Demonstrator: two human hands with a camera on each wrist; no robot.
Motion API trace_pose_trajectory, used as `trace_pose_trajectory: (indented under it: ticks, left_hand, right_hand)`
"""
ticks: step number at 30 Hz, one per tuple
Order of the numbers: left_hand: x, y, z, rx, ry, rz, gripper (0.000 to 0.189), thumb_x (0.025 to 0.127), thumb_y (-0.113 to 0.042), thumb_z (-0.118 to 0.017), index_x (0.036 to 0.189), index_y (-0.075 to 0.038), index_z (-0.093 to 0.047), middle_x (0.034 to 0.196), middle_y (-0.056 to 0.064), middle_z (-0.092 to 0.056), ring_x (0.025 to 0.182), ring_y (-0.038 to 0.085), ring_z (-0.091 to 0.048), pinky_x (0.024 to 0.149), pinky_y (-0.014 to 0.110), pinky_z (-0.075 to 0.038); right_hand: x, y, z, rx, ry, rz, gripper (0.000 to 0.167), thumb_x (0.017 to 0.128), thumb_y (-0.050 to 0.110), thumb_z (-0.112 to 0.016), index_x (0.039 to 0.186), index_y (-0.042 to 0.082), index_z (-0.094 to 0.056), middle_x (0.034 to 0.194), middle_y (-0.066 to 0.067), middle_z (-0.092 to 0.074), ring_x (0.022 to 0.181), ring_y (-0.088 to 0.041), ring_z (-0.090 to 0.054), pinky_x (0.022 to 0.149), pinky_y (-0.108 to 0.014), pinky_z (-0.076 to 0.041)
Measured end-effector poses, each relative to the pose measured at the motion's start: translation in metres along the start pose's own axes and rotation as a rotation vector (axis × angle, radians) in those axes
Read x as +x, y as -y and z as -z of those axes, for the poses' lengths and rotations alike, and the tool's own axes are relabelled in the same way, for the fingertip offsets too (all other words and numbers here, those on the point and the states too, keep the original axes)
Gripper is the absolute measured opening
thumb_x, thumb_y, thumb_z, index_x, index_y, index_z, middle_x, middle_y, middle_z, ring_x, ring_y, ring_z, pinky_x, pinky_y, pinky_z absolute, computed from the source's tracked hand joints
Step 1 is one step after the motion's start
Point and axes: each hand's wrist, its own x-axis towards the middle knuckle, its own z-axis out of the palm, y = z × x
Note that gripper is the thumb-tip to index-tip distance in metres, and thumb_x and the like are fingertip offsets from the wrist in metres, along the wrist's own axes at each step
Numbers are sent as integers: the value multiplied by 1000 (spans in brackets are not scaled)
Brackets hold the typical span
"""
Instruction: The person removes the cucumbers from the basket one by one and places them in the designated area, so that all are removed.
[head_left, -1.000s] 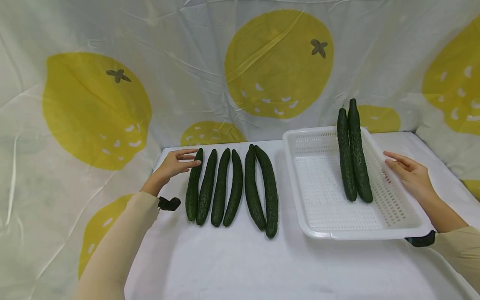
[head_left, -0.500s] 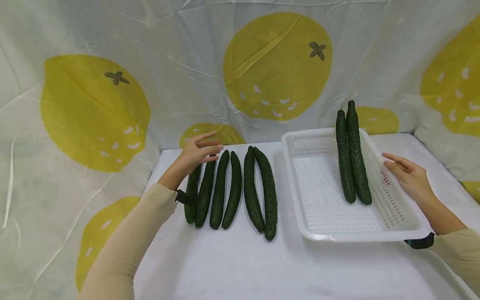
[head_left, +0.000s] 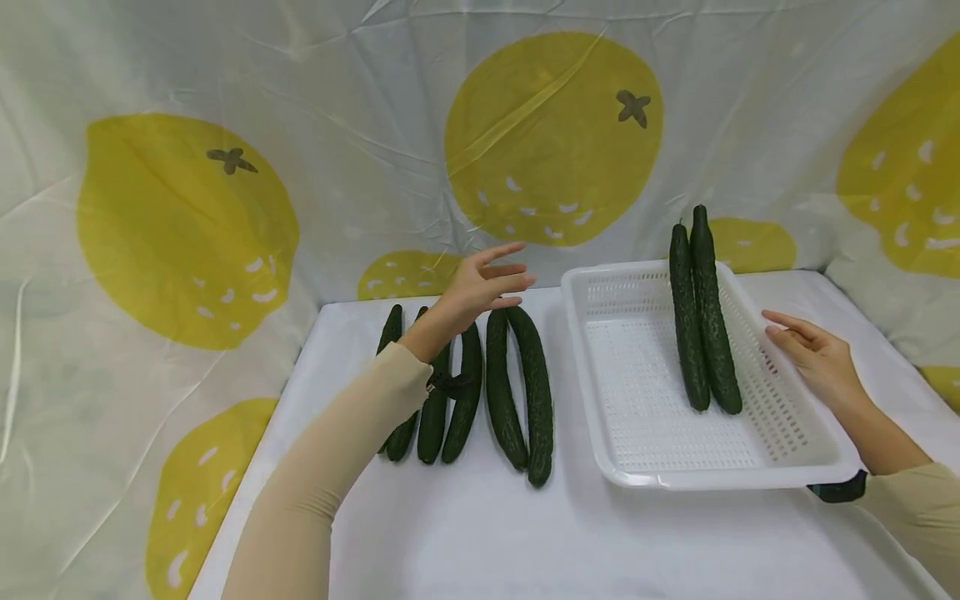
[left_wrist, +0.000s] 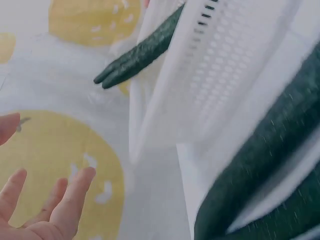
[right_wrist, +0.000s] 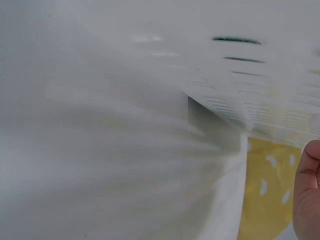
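Observation:
My left hand [head_left: 487,283] is over the far ends of a row of cucumbers, fingers spread and holding nothing. In the left wrist view its fingers [left_wrist: 70,200] show against the patterned cloth. Below my left forearm lie several cucumbers [head_left: 470,392] side by side, partly hidden by the wrist and sleeve. A curved cucumber [head_left: 537,392] is the rightmost of the row. Two cucumbers [head_left: 690,333] [head_left: 712,325] lean in a white perforated basket [head_left: 607,442], their tops above its far rim. My right hand [head_left: 821,354] is beside the basket's right wall, fingertips right at the rim.
A white cloth [head_left: 465,533] covers the table. Behind it hangs a pale curtain [head_left: 360,150] printed with yellow fruit, close to the table's far edge. The basket takes up the right part of the table.
My left hand has moved right, from the leftmost cucumber across the row towards the basket, with nothing in it. The right hand stays at the basket; the cucumbers lie as before.

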Motion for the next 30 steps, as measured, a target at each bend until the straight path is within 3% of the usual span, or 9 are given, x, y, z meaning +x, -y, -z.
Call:
trace_pose_trajectory:
  ticks: [6,10,15,21,27,30]
  left_hand:
    - [23,0,-39,-79,13,38,57,93,-3,-71,146,-17,-53,136,16,-57,120,37,-60,94,42,-54]
    - [35,0,-59,-80,17,60,57,91,-6,-74,144,-20,-56,136,14,-58,113,29,-64,93,42,-55]
    - [49,1,-79,-90,23,72,57,90,-7,-76,142,-22,-58,138,14,-56,112,26,-65,95,44,-53]
    - [64,5,-101,-76,22,77,56,88,-11,-79,139,-25,-61,130,6,-61,109,24,-65,94,42,-54]
    - [81,15,-123,-61,49,92,51,87,-14,-80,134,-29,-65,129,2,-61,108,23,-65,91,37,-55]
    - [89,23,-135,-66,30,109,49,86,-14,-81,130,-30,-68,127,1,-61,108,22,-65,94,40,-54]
  right_hand:
    - [-1,-1,0,-8,5,-14,33,100,15,-63,119,41,-71,80,24,-65,73,9,-52,57,-7,-43]
    - [-2,1,0,-33,10,-24,31,101,18,-63,119,42,-70,80,25,-64,76,9,-52,58,-7,-43]
    - [-1,2,0,-45,10,-21,31,101,18,-62,119,43,-69,80,26,-64,76,9,-51,58,-7,-42]
    - [-1,0,1,-17,10,-22,33,101,16,-62,118,43,-69,79,23,-63,72,8,-52,56,-8,-43]
    - [0,0,0,-19,13,-30,31,101,18,-63,119,42,-70,79,24,-63,73,8,-52,56,-8,-43]
    - [1,-1,0,-10,12,-30,31,100,18,-63,119,41,-70,79,24,-64,73,8,-52,56,-8,-44]
